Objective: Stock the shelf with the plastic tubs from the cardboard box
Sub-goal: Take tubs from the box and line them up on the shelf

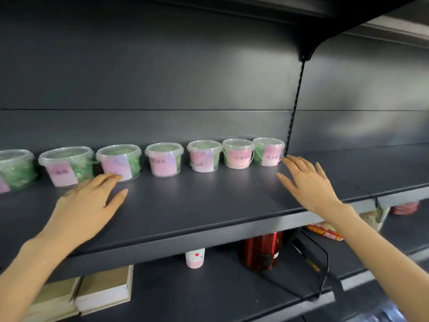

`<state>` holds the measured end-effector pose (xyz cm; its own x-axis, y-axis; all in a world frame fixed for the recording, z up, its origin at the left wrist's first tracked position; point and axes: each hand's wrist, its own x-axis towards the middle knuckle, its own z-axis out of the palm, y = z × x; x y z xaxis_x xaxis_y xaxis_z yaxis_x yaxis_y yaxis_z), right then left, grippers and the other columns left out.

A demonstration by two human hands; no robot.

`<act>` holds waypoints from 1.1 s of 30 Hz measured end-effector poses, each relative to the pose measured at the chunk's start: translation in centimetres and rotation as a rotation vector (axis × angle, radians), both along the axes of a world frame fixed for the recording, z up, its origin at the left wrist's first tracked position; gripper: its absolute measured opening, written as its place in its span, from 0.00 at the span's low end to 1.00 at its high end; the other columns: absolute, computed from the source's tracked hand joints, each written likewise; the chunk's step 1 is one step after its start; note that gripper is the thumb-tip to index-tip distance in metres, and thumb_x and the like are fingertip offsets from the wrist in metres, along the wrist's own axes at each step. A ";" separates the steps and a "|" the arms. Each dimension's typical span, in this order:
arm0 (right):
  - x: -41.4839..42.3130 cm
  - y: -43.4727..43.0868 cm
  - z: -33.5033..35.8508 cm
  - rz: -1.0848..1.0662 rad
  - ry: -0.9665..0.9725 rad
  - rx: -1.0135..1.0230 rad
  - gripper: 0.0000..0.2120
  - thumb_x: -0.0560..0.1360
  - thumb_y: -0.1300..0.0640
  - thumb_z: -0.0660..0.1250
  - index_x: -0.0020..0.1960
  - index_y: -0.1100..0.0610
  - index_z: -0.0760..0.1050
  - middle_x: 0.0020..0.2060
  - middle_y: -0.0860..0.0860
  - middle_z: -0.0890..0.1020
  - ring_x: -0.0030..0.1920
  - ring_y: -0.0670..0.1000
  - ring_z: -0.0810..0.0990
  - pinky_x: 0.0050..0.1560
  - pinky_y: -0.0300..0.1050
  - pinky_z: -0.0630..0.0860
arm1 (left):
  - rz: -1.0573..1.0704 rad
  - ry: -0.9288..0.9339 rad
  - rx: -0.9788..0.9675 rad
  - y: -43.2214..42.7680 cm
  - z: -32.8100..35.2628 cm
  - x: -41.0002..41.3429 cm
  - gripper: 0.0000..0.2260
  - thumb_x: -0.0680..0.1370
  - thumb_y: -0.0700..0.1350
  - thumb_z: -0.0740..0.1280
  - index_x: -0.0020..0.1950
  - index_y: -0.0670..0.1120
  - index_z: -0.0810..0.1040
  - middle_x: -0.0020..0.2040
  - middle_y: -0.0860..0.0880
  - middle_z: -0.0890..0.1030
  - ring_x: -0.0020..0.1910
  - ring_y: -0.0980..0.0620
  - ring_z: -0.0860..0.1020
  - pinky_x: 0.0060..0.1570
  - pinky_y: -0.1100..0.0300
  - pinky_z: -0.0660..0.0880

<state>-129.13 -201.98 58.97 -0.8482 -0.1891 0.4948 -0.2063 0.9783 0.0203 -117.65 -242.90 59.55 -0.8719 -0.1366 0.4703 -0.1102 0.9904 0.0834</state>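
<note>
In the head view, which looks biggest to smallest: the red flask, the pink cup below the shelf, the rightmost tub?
1. red flask
2. rightmost tub
3. pink cup
The shelf hides the tops of flask and cup, so true sizes are unsure.

The scene is dim, and the dark grey shelf (209, 205) soaks up most of the light. Soft light from above and in front leaves a pale sheen on the board beneath the plastic tubs (164, 159) and a hazy glare patch on the back panel (352, 129) at the right (its edges smeared). The clear lids catch small highlights. Deep shadow lies under the board. Wide-angle distortion curves the shelf's front edge. The frame's edges are blurred, and the tub labels look soft. The left hand (86, 205) casts a faint shadow.
</note>
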 end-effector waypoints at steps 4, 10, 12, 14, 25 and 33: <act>7.0 0.1 -2.1 -0.059 0.028 0.025 0.33 0.75 0.37 0.42 0.70 0.55 0.65 0.68 0.51 0.71 0.69 0.54 0.67 0.69 0.58 0.60 | -0.092 0.051 -0.042 0.3 -1.7 2.1 0.23 0.79 0.56 0.59 0.66 0.42 0.73 0.64 0.43 0.75 0.61 0.38 0.74 0.56 0.42 0.71; 16.3 2.6 -6.3 -0.206 -0.028 0.025 0.32 0.76 0.36 0.44 0.71 0.54 0.64 0.68 0.52 0.70 0.69 0.55 0.67 0.69 0.60 0.62 | -0.224 -0.033 -0.073 2.7 -4.7 3.9 0.32 0.75 0.62 0.49 0.67 0.40 0.71 0.65 0.41 0.74 0.63 0.39 0.72 0.61 0.39 0.68; 19.0 4.0 -7.5 -0.248 -0.064 0.022 0.32 0.76 0.36 0.43 0.72 0.53 0.62 0.69 0.51 0.69 0.70 0.54 0.66 0.70 0.58 0.59 | -0.285 -0.040 -0.061 4.3 -5.7 4.5 0.32 0.75 0.61 0.50 0.67 0.40 0.70 0.65 0.41 0.74 0.63 0.39 0.72 0.61 0.39 0.68; 21.2 5.9 -8.8 -0.289 -0.073 0.005 0.32 0.76 0.36 0.44 0.71 0.53 0.63 0.67 0.51 0.72 0.67 0.54 0.69 0.69 0.57 0.61 | -0.344 -0.036 -0.046 6.2 -6.6 5.2 0.31 0.75 0.60 0.51 0.68 0.39 0.70 0.65 0.41 0.74 0.63 0.39 0.73 0.61 0.40 0.69; 29.3 21.2 -17.4 -0.512 -0.254 -0.134 0.31 0.77 0.36 0.48 0.72 0.54 0.61 0.69 0.53 0.68 0.69 0.56 0.66 0.68 0.55 0.62 | -0.696 -0.084 -0.025 22.2 -14.9 8.8 0.25 0.77 0.53 0.53 0.66 0.38 0.72 0.64 0.42 0.76 0.63 0.44 0.74 0.65 0.49 0.63; 33.3 31.0 -25.8 -0.586 -0.526 -0.191 0.44 0.71 0.28 0.34 0.71 0.54 0.65 0.68 0.54 0.70 0.67 0.57 0.69 0.67 0.55 0.64 | -0.700 -0.541 -0.033 34.4 -26.7 9.5 0.30 0.79 0.58 0.46 0.63 0.39 0.75 0.59 0.43 0.79 0.55 0.44 0.80 0.48 0.48 0.78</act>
